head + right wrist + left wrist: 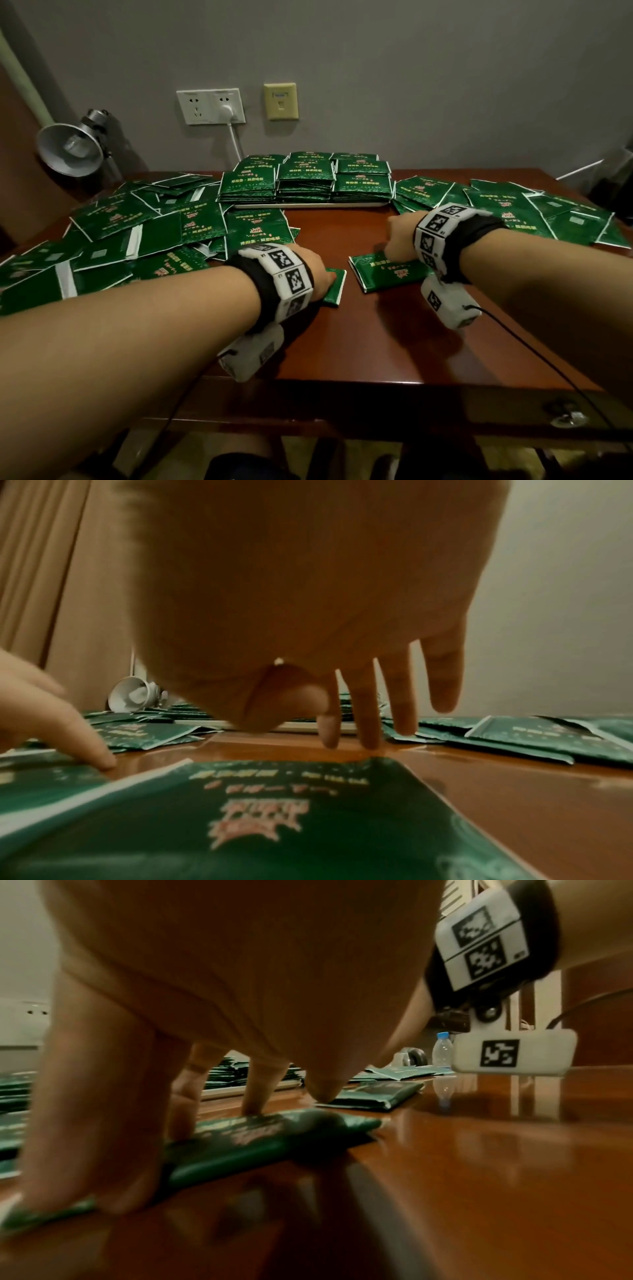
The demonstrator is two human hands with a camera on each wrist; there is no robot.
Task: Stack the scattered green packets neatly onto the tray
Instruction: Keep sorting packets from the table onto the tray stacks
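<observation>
Nearest, the left hand [313, 274] presses straight fingers on a small packet bundle [260, 1137]; the right hand [399, 236], fingers spread, holds nothing above another bundle [387, 272], its long axis running left-right. Beyond, loose packets [144, 226] lie at mixed angles on both sides. Farthest, the tray [308, 205] carries several tidy stacks; much remains.

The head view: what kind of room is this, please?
Probably a small home or office room, not a factory: a wooden desk against a grey wall, a desk lamp, and wall sockets with one plug in.
</observation>
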